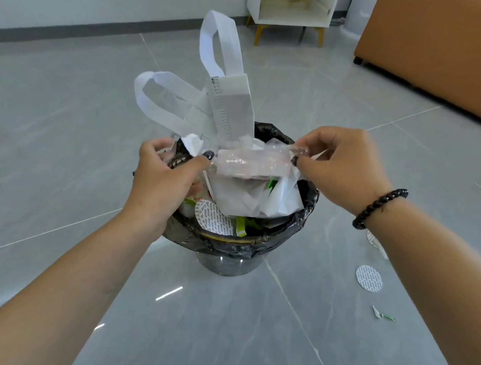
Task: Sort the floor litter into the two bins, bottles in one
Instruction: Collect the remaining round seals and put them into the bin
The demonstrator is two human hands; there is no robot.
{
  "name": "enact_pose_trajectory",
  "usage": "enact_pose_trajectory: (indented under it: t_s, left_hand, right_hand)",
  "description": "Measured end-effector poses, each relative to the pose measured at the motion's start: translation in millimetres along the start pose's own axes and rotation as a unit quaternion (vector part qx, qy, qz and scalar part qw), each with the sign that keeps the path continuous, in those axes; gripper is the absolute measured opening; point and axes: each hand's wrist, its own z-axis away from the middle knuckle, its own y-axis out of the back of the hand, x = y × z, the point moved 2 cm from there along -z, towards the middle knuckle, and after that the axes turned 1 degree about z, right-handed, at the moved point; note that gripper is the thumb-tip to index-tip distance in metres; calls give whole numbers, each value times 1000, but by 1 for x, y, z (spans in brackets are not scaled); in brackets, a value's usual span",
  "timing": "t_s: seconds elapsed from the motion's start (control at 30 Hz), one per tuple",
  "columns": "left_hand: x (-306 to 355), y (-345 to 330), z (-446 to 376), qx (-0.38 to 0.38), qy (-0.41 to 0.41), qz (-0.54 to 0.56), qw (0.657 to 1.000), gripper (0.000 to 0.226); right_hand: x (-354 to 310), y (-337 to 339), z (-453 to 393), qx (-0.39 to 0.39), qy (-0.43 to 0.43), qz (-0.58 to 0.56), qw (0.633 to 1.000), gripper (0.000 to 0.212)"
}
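— So, which way does the wrapper [252, 163] lie?
— Its long axis runs left to right, nearly level, stretched between both hands just above the bin [237, 245]. It is clear crumpled plastic, and the right end sits slightly higher.

— How do the hands hold it?
— The left hand [166, 173] has its fingers curled, thumb pinching the wrapper's left end. The right hand [341, 164] pinches the right end between thumb and fingertips, narrow, the other fingers bent. A dark bead bracelet [379, 207] is on the right wrist.

— And the bin?
— Round, lined with a black bag [257, 248] folded over the rim, and full above the brim. A white fabric bag [225, 103] sticks up out of the back, its two strap handles standing high. Below the wrapper lie crumpled white paper [246, 197], green scraps [241, 225], and a round printed seal [213, 219] at the front.

— Anything on the floor [66, 111]?
— To the right of the bin, well apart: another round seal [369, 278], a small green-and-white scrap [383, 314], and a further white piece partly hidden behind the right forearm.
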Motion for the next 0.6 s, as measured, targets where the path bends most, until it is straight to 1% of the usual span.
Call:
enact_pose_trajectory:
  t_s: [0.1, 0.2, 0.27, 0.3, 0.4, 0.47, 0.5, 0.53, 0.6]
  left_hand:
    - [0, 7, -1, 9, -46, -36, 998, 63]
    - [-3, 8, 1, 9, -95, -89, 991, 46]
    - [-5, 10, 1, 18, -124, -88, 988, 41]
    - [-5, 12, 1, 28, -142, -85, 986, 40]
    - [-5, 15, 14, 56, -205, -75, 974, 40]
    - [-4, 10, 28, 40, -272, -78, 958, 41]
    - [-3, 6, 35, 27, -313, -92, 945, 41]
    - [-2, 2, 40, 13, -359, -114, 926, 41]
    - [1, -10, 48, -16, -450, -161, 878, 36]
  right_hand:
    - [-3, 7, -11, 20, -31, -60, 998, 18]
    - [-10, 2, -17, -22, -23, -72, 997, 16]
    - [-10, -8, -17, -37, -14, -46, 998, 14]
    - [-9, -13, -16, -30, -5, -19, 999, 16]
    - [1, -22, -12, 14, 23, 43, 999, 34]
    - [6, -18, -10, 18, 28, 50, 998, 45]
    - [7, -13, -9, 12, 28, 50, 998, 48]
    - [9, -7, -8, 3, 27, 50, 998, 50]
    - [13, 7, -8, -10, 24, 52, 998, 51]
